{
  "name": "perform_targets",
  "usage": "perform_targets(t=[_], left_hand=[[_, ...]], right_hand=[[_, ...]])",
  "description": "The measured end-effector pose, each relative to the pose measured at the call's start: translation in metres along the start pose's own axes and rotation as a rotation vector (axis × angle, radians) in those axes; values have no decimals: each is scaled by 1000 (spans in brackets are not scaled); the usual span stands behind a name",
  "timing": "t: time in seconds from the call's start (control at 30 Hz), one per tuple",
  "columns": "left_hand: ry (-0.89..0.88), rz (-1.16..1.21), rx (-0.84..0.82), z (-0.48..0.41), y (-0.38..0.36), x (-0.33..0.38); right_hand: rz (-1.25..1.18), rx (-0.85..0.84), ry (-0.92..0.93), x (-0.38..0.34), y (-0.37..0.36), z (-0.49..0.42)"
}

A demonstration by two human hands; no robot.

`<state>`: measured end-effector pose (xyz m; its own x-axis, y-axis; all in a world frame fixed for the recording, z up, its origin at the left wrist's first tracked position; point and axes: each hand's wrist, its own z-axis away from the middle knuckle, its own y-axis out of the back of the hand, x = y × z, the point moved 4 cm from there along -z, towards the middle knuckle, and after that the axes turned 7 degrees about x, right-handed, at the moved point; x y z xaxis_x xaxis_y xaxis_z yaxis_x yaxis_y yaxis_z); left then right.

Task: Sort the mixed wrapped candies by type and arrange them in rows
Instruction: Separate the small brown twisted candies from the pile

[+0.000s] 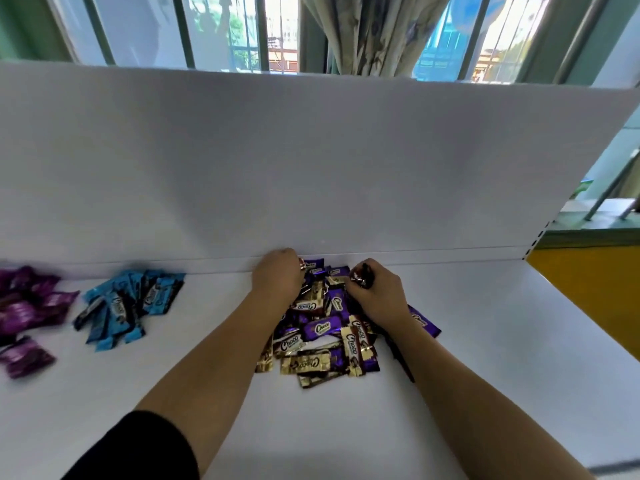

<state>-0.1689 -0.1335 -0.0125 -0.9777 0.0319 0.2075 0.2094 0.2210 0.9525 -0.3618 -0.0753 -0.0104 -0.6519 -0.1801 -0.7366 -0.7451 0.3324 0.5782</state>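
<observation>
White tabletop [485, 341]: left hand [277, 275], right hand [377, 296] each grip candy [362, 275] atop pile [322, 330].

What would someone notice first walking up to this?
The mixed pile of gold and purple Choco candies at the centre, with the left hand and right hand on its far edge, the right gripping a brown-wrapped candy. Left of it lie a blue candy heap and a magenta candy heap.

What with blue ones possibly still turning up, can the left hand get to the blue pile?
Probably yes: only bare table lies between the left hand and the blue pile, with nothing standing in the way.
</observation>
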Motion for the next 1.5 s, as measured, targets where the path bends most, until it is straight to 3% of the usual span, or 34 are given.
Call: perform_targets(t=[0.13,0.27,0.47,0.57,0.67,0.93,1.13,1.3,1.37,1.5], left_hand=[[43,-155,-139,-7,-2,8],[-9,-176,-111,-6,-2,13],[-70,213,-10,1,6,-1],[-24,444,34,9,22,-13],[60,517,135,15,43,-40],[221,561,192,50,34,-115],[448,978,296,67,35,-123],[428,960,192,64,33,-123],[335,798,151,61,30,-119],[175,508,109,56,18,-111]], right_hand=[[15,7,10,0,-1,2],[2,24,4,-1,0,2],[-39,57,-67,0,4,0],[-44,99,-159,-4,11,-4],[-33,139,-146,-25,17,-13],[-192,-254,-60,-116,-95,-14],[-294,-286,-159,-127,-164,-7],[-401,-389,-243,-132,-170,-7],[-350,-398,-117,-131,-162,-10],[51,-379,282,-125,-145,-9]])
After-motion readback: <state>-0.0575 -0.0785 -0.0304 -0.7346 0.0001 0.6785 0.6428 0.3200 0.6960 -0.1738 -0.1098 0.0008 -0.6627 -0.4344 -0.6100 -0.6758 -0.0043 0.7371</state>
